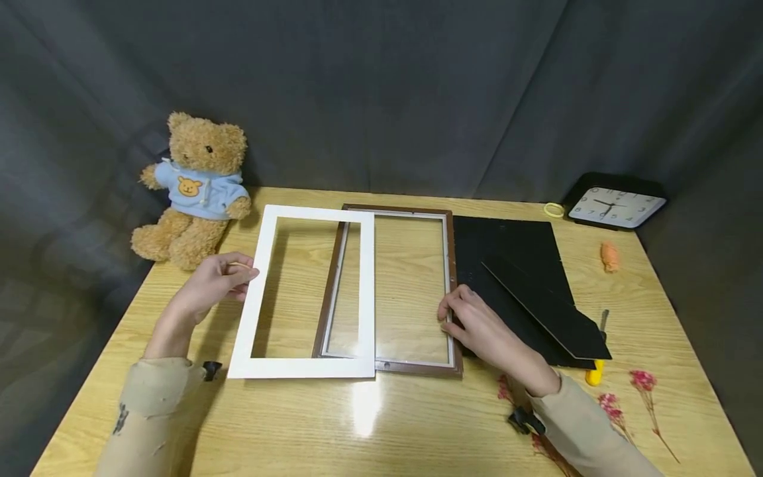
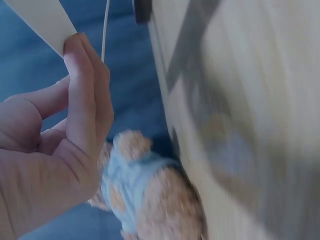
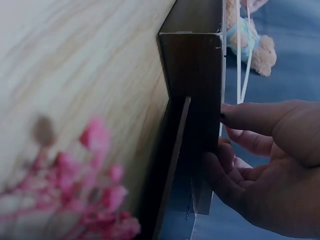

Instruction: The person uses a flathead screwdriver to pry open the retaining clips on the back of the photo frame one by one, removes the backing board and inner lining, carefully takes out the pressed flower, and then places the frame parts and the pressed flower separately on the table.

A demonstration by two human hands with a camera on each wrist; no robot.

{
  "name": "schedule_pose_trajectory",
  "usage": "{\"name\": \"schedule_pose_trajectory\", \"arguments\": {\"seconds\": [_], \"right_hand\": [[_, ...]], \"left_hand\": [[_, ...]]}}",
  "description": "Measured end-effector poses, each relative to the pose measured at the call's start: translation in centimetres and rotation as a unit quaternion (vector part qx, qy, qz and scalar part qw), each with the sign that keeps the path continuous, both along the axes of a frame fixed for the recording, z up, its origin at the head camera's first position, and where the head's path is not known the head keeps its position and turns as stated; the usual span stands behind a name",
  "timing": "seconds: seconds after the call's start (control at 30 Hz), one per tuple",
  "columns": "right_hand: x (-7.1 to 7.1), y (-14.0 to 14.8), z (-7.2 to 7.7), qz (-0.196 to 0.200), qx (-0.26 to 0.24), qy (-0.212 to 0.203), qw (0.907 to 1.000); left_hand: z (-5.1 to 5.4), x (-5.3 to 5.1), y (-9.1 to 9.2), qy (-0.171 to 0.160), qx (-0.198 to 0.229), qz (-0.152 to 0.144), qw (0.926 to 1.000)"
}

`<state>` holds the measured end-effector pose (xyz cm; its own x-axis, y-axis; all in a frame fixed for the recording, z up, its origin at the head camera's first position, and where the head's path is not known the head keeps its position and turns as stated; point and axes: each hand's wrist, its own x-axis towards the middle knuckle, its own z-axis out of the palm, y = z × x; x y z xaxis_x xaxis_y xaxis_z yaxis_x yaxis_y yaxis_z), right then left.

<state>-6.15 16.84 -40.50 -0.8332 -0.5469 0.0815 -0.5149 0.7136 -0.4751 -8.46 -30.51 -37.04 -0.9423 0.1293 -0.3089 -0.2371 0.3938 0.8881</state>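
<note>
My left hand (image 1: 210,285) pinches the left border of a white picture mat (image 1: 301,368) between thumb and fingers. Raised off the table, the mat overlaps the left part of a brown picture frame (image 1: 420,371), which lies flat with a pale inner rim. In the left wrist view the fingers (image 2: 82,95) meet the mat's edge. My right hand (image 1: 479,328) holds the frame's right rail, fingers curled at it. The right wrist view has the thumb (image 3: 250,117) on the top edge of the frame (image 3: 192,60), with the other fingers lower at its side.
Right of the frame lie a black backing board (image 1: 507,232) and a second black panel (image 1: 548,305) on it. A yellow-handled tool (image 1: 595,374), pink dried flowers (image 1: 644,381), an orange item (image 1: 609,257), a yellow ring (image 1: 553,210) and a clock (image 1: 616,205) are rightward. A teddy bear (image 1: 205,189) sits back left.
</note>
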Motion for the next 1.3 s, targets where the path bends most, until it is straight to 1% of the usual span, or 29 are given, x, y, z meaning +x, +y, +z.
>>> {"name": "schedule_pose_trajectory", "arguments": {"seconds": [0.17,0.27,0.3,0.4,0.53,0.63,0.83,0.93,1.1,1.17,1.3], "right_hand": [[-0.1,0.0,-0.2,-0.005,-0.008,-0.01,0.9999],[-0.1,-0.1,-0.3,-0.003,-0.012,-0.01,0.9999],[-0.1,-0.1,-0.3,-0.002,-0.013,-0.009,0.9999],[-0.1,-0.2,-0.3,-0.001,-0.015,-0.007,0.9999],[-0.2,-0.3,-0.2,-0.005,-0.011,-0.01,0.9999],[-0.1,-0.3,-0.2,-0.014,-0.012,-0.015,0.9997],[0.2,-0.2,-0.3,-0.06,-0.02,-0.02,0.9978],[0.4,0.1,-0.2,-0.079,-0.012,-0.042,0.9959],[0.6,0.5,0.0,-0.09,-0.028,-0.111,0.9893],[0.6,0.6,0.0,-0.089,-0.033,-0.122,0.988],[0.6,0.7,-0.1,-0.092,-0.03,-0.125,0.9874]], "left_hand": [[-0.7,0.8,-3.3,-0.021,-0.023,-0.007,0.9995],[-1.1,1.3,-4.7,-0.034,-0.025,-0.013,0.999],[-1.2,1.4,-5.0,-0.038,-0.022,-0.01,0.999],[-1.4,1.7,-5.6,-0.038,-0.009,-0.009,0.9992],[-1.2,1.9,-6.0,-0.031,0.018,-0.004,0.9994],[-1.2,2.0,-6.2,-0.028,0.024,-0.001,0.9993],[-1.4,2.5,-7.3,-0.036,-0.001,0.003,0.9993],[-1.8,2.6,-7.9,-0.044,-0.006,0.002,0.999],[-2.4,3.0,-9.2,-0.058,-0.009,0.001,0.9982],[-2.6,3.0,-9.6,-0.066,-0.02,0.001,0.9977],[-2.8,3.1,-10.1,-0.071,-0.063,-0.005,0.9955]]}}
